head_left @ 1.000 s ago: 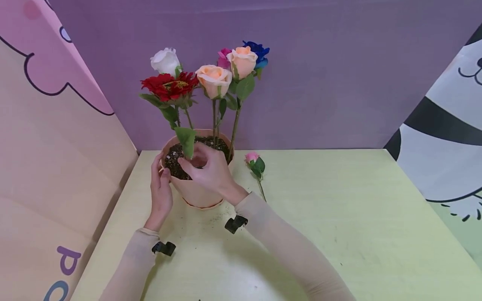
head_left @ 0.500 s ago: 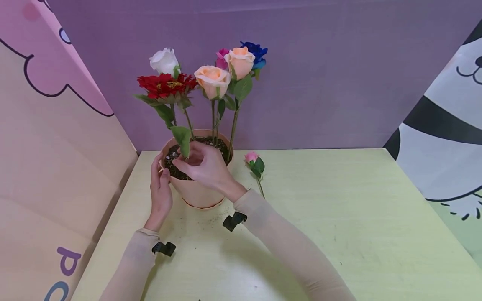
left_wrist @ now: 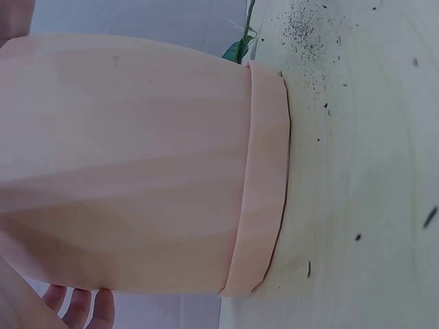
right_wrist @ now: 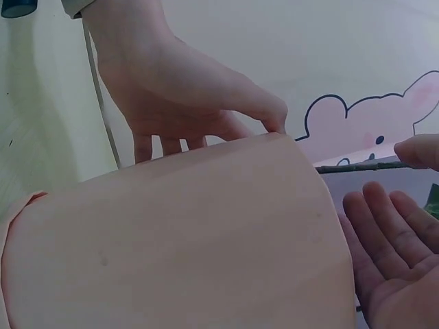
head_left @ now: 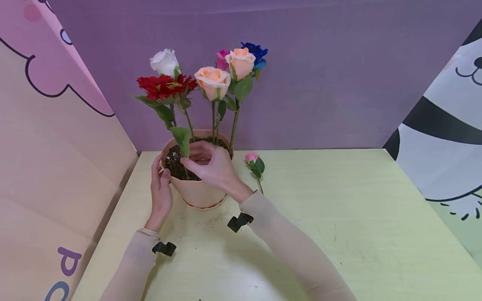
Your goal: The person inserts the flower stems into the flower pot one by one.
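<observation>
A pale peach flower pot holds dark soil and several artificial flowers. My left hand grips its left side, the fingers round the far wall and the thumb near the rim. Over the soil is my right hand, fingers relaxed and apart. In the right wrist view its thumb lies at a thin stem, while the fingers stay away from it. A red flower leans left, with a green leaf low on its stem. A white rose rises behind it.
Two peach roses, one nearer the middle, stand at the pot's right with a magenta bloom and a blue rose. A small pink rose lies on the table right of the pot. Soil crumbs are scattered in front.
The red flower has shifted slightly left. My right hand went slightly left, then back right, showing more stem below the thumb. My left hand has stayed on the pot.
</observation>
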`<action>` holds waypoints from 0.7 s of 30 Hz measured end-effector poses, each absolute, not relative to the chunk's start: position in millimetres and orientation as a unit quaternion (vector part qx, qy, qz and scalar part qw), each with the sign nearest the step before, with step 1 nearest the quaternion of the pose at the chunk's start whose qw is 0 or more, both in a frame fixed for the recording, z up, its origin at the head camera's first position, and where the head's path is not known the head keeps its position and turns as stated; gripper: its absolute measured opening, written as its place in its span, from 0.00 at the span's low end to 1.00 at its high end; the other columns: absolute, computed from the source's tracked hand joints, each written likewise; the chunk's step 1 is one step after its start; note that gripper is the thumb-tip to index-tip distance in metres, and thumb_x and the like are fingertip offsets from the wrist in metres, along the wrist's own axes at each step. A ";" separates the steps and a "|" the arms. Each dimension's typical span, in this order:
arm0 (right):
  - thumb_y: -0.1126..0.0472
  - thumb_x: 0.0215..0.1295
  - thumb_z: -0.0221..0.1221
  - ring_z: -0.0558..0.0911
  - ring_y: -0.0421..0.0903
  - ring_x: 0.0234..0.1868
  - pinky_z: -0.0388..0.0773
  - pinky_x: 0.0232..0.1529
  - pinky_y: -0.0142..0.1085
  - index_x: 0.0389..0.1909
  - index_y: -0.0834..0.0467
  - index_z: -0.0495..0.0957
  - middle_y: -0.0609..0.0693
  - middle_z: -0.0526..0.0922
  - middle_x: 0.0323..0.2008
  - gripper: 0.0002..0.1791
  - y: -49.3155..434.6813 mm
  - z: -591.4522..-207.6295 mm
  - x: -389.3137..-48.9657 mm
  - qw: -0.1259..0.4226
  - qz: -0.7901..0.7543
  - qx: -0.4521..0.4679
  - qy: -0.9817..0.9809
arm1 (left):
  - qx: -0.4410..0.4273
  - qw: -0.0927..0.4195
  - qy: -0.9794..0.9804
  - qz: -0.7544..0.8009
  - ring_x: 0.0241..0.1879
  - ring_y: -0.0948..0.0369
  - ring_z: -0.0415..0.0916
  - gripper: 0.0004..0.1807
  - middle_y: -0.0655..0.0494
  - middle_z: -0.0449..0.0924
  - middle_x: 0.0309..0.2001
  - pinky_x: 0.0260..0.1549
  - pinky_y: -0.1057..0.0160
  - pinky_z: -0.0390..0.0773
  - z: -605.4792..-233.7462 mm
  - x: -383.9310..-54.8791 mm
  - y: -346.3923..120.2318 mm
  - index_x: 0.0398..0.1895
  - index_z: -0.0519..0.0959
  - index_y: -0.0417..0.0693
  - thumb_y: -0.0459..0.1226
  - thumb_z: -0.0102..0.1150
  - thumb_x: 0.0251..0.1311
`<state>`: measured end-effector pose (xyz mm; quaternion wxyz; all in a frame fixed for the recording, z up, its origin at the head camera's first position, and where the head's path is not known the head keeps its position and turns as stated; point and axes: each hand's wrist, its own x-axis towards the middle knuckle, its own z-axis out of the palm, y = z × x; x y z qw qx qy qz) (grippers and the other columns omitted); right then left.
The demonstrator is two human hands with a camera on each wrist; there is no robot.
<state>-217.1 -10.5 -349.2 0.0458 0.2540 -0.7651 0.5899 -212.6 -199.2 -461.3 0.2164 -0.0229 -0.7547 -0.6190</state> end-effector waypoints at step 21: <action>0.62 0.69 0.69 0.90 0.51 0.43 0.86 0.44 0.35 0.47 0.63 0.88 0.59 0.92 0.45 0.11 82.7 -362.6 -221.3 0.123 0.575 0.218 -0.779 | -0.030 0.225 -0.758 -0.611 0.46 0.64 0.67 0.28 0.44 0.65 0.68 0.52 0.61 0.67 -462.5 -212.8 -199.1 0.85 0.56 0.57 0.41 0.33 0.86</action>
